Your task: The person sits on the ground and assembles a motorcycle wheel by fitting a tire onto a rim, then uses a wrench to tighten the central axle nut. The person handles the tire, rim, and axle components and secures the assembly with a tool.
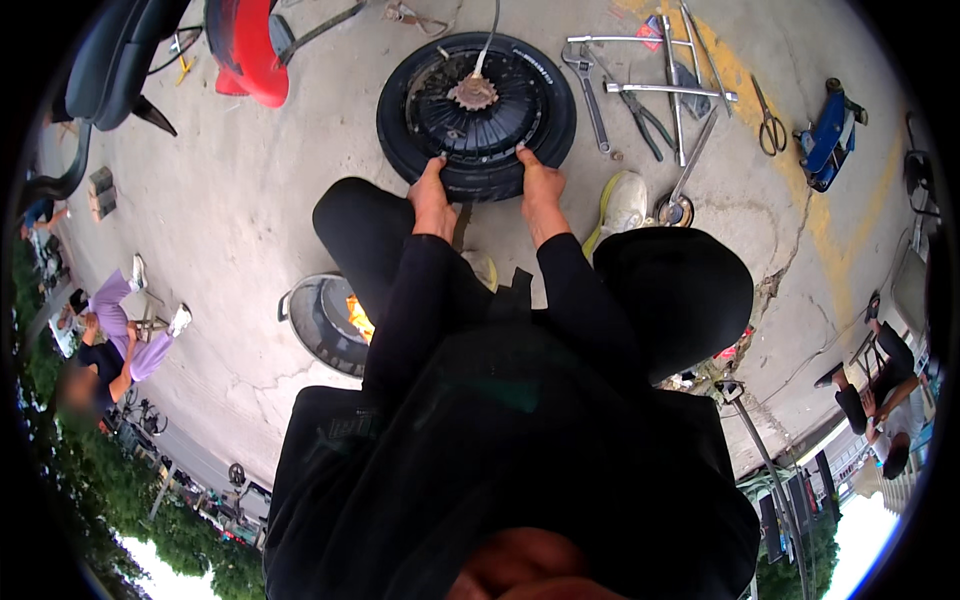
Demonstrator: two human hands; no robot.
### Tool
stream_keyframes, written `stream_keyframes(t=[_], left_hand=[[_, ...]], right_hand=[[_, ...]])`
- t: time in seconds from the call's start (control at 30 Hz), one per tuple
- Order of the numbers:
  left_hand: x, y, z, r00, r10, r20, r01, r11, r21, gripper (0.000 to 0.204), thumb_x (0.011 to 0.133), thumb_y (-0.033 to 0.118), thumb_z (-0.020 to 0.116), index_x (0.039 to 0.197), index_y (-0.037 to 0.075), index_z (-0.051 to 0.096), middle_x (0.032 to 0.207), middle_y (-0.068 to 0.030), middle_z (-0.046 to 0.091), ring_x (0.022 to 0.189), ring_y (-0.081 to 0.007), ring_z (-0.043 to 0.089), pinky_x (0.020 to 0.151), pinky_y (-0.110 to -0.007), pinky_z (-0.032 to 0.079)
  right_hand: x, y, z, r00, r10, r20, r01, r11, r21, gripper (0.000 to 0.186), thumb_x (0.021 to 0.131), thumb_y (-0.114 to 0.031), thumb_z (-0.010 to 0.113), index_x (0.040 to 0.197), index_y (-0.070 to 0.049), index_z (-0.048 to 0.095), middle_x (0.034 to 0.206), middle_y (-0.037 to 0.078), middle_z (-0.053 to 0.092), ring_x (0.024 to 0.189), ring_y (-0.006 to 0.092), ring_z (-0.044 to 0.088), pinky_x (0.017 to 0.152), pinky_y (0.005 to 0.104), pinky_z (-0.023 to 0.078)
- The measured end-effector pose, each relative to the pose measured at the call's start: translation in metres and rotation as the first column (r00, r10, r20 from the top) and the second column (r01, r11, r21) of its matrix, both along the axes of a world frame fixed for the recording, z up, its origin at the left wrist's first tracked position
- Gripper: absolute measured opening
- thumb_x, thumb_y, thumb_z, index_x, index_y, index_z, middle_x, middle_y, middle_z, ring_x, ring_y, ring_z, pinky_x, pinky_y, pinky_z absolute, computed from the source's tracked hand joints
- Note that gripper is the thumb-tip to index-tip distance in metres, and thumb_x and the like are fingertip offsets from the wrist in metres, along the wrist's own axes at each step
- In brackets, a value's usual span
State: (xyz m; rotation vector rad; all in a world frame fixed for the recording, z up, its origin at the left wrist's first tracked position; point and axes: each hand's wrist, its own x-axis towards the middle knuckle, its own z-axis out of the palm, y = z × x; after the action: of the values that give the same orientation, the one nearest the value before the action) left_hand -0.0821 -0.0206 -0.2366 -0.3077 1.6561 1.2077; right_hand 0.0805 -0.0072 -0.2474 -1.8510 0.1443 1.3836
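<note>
A black wheel with a tyre (400, 128) lies before my feet, its ribbed hub showing a rusty toothed sprocket (473, 93) and a cable (488, 45) that runs off at the top. My left hand (432, 200) grips the near left part of the tyre, thumb over the rim edge. On the near right part my right hand (542, 195) holds it the same way, thumb on top. The undersides, where the fingers wrap round, are hidden. Nearest on the right lie an adjustable wrench (592, 105) and long-handled pliers (645, 118).
Metal socket wrenches (670, 90), scissors (770, 122) and a blue floor jack (830, 140) lie to the right. A small round dish (676, 211) is beside my right shoe (624, 202). At left are a basin (325, 325) and a red vehicle part (245, 50). People sit at both sides.
</note>
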Motion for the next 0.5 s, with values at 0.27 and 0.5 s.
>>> stream_keyframes(t=[0.27,0.5], left_hand=[[0.002,-0.001,0.005,0.997,-0.019,-0.078,0.017,1.0,-0.024,0.054,0.076,0.011,0.08,0.121,-0.011,0.061,0.118,-0.0169,0.067,0.1,-0.0276,0.068,0.092,-0.037,0.054],[-0.014,-0.001,0.001,0.992,-0.099,0.073,0.098,0.995,0.025,0.055,0.079,0.015,0.082,0.124,-0.008,0.059,0.116,-0.0177,0.068,0.102,-0.0303,0.069,0.087,-0.045,0.057]], right_hand=[[0.057,0.041,-0.024,0.972,0.106,-0.211,-0.098,0.994,0.048,0.091,0.081,-0.045,0.084,0.142,0.011,0.047,0.141,0.023,0.057,0.124,0.0344,0.061,0.103,0.0482,0.05],[0.097,0.129,-0.088,0.852,0.397,-0.34,-0.401,0.914,0.061,0.069,0.079,-0.033,0.087,0.124,0.013,0.061,0.112,0.021,0.073,0.096,0.033,0.073,0.09,0.0446,0.058]])
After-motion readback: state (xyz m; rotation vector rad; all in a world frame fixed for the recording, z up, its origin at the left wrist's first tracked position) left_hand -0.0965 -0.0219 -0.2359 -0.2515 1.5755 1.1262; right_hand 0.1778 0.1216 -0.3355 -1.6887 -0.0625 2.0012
